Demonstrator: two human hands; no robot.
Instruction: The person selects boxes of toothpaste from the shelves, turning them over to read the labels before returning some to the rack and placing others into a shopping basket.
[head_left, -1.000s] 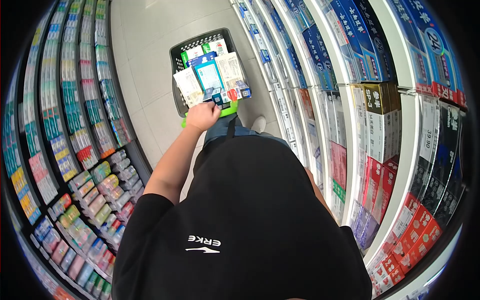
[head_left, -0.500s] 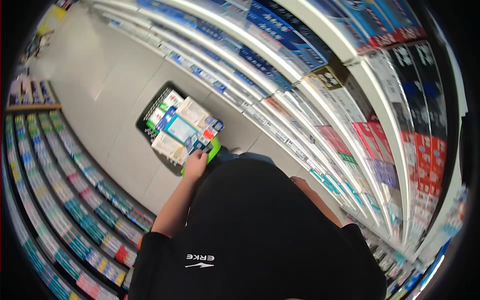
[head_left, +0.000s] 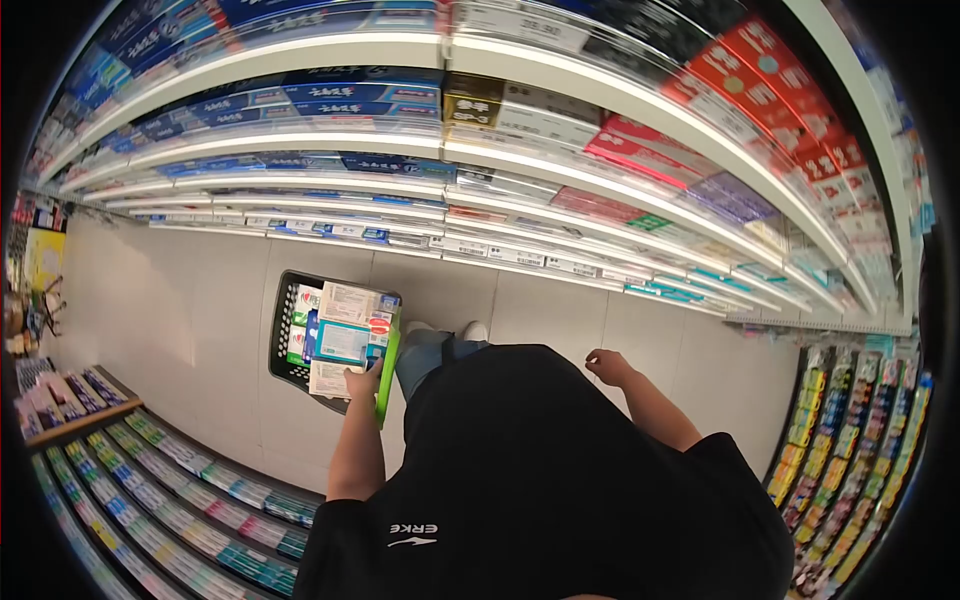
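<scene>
A dark perforated basket (head_left: 282, 345) with a bright green handle (head_left: 389, 372) is in front of me, left of the middle. My left hand (head_left: 364, 379) is closed at the handle beside the stacked packages. On top of the load are a blue and white pack (head_left: 341, 342) and cream boxes (head_left: 350, 301) on either side of it. Green and white packs (head_left: 298, 343) lie at the basket's far side. My right hand (head_left: 605, 367) hangs over the floor at the right, its fingers curled; whether anything is in them is hidden.
Lit white shelves (head_left: 300, 140) with boxed goods run across the front. Toothbrush racks (head_left: 200, 490) stand at lower left, a low display (head_left: 75, 405) at far left. Another rack (head_left: 850, 440) of colourful packs is at the right. My shoes (head_left: 474, 330) show on the tiled floor.
The view has swung to the right, so the lit shelves now run across the front. The basket is still at my left hand. My right hand has come into full view, away from my body.
</scene>
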